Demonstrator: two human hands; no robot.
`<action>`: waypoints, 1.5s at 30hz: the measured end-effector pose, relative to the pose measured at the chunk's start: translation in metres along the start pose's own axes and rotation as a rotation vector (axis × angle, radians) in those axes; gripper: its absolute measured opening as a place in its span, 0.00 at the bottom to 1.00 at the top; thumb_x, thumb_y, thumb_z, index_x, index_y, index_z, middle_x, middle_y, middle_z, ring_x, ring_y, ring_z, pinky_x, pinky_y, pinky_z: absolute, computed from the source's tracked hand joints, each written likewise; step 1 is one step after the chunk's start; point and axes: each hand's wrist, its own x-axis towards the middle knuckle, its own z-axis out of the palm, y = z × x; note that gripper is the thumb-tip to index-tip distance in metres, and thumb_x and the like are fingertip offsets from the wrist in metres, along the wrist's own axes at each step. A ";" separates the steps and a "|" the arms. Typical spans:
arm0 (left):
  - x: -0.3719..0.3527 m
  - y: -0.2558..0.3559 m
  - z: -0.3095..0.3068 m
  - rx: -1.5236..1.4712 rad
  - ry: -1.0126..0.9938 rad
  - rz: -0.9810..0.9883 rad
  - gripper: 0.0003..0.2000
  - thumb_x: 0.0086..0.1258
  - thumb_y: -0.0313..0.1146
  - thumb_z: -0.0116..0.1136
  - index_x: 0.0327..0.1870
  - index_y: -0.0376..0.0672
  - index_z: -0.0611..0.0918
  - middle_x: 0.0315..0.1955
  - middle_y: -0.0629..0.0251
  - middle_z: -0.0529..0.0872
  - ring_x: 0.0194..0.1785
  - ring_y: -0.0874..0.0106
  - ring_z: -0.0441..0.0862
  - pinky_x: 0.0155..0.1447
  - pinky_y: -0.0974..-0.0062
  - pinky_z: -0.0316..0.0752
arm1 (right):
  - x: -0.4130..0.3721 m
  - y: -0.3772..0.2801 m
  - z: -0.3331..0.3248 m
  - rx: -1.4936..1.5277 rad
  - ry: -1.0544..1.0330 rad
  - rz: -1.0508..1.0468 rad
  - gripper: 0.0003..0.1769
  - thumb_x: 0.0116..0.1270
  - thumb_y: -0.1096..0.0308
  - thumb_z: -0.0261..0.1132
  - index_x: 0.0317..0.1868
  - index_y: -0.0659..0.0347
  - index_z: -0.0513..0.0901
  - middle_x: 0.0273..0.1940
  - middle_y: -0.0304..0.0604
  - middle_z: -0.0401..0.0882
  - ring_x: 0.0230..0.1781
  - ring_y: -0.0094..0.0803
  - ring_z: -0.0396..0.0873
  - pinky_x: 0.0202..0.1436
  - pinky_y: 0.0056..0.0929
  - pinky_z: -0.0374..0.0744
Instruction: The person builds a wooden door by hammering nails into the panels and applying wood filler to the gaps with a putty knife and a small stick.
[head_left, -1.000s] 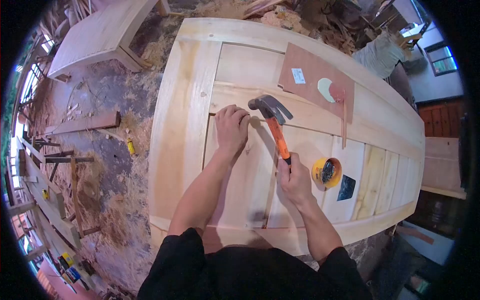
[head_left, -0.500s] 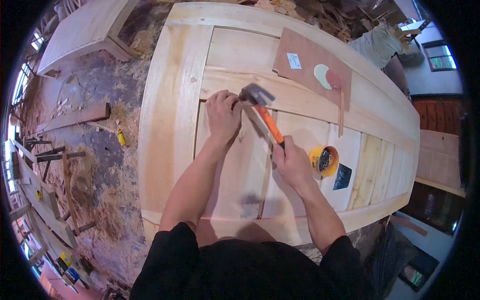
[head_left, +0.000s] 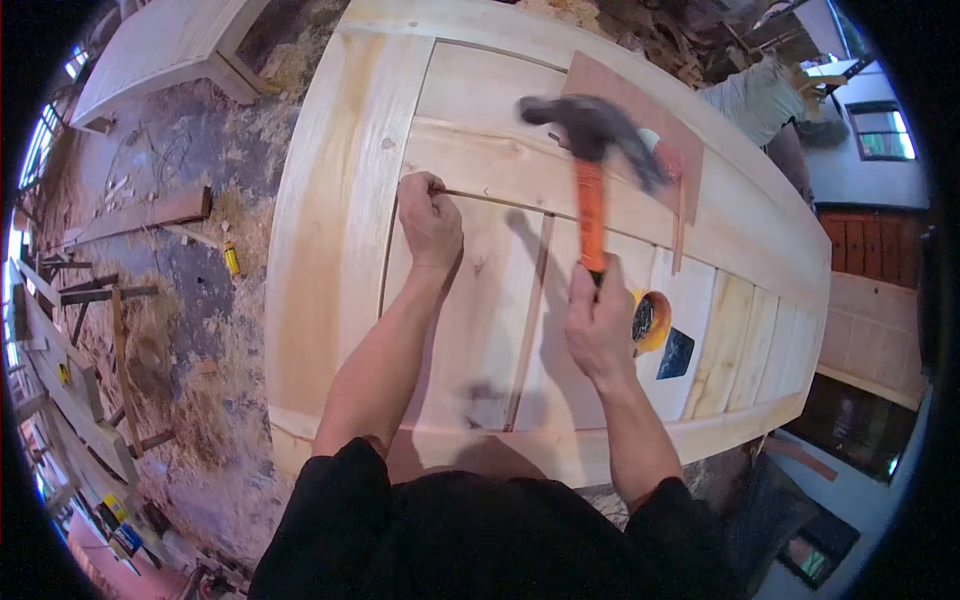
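My right hand [head_left: 600, 325] is wrapped round the orange handle of a claw hammer [head_left: 591, 205], whose dark head is raised above the wooden panel [head_left: 345, 200] and slightly blurred. At the upper left corner of an inset board, my left hand [head_left: 430, 225] rests with its fingers pinched together near a groove. Whatever its fingertips hold is too small to make out. An orange-yellow cup [head_left: 652, 320] of small dark pieces stands right of my right hand, beside a dark flat rectangle [head_left: 676, 353].
A reddish-brown board [head_left: 610, 85] and a thin stick [head_left: 681, 225] lie across the panel's upper part. Another wooden piece [head_left: 160, 55] stands at the upper left. A plank [head_left: 150, 217] and a yellow tool [head_left: 232, 259] lie on the shavings-covered floor.
The hammer has risen away from my left hand and swung to the right. My left hand has shifted slightly left, its fingers now more pinched. The whole view has shifted a little.
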 end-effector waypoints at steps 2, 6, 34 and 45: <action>0.002 -0.005 0.001 0.007 0.003 0.050 0.08 0.58 0.14 0.48 0.36 0.35 0.75 0.33 0.53 0.77 0.41 0.55 0.76 0.48 0.59 0.72 | -0.008 0.015 0.011 0.112 0.157 -0.057 0.15 0.80 0.59 0.57 0.44 0.66 0.74 0.23 0.57 0.79 0.23 0.54 0.81 0.29 0.46 0.75; 0.003 -0.009 0.004 0.009 -0.022 0.084 0.09 0.57 0.14 0.48 0.36 0.34 0.76 0.34 0.52 0.78 0.42 0.54 0.77 0.48 0.58 0.72 | 0.005 0.046 0.020 -0.122 -0.207 0.056 0.16 0.79 0.58 0.58 0.49 0.64 0.75 0.27 0.57 0.83 0.30 0.59 0.85 0.35 0.51 0.79; 0.000 -0.003 -0.001 0.030 -0.084 0.004 0.10 0.60 0.14 0.50 0.40 0.36 0.77 0.37 0.52 0.80 0.46 0.53 0.77 0.53 0.59 0.73 | -0.011 0.043 0.022 -0.081 -0.007 -0.076 0.15 0.75 0.56 0.62 0.46 0.60 0.75 0.29 0.57 0.83 0.29 0.60 0.83 0.35 0.55 0.79; -0.002 -0.003 0.001 0.086 -0.048 0.084 0.07 0.64 0.17 0.52 0.41 0.35 0.79 0.36 0.50 0.81 0.44 0.53 0.80 0.51 0.59 0.75 | -0.003 0.057 0.043 -0.249 -0.137 -0.009 0.17 0.80 0.54 0.55 0.47 0.62 0.72 0.28 0.60 0.82 0.31 0.63 0.82 0.36 0.58 0.77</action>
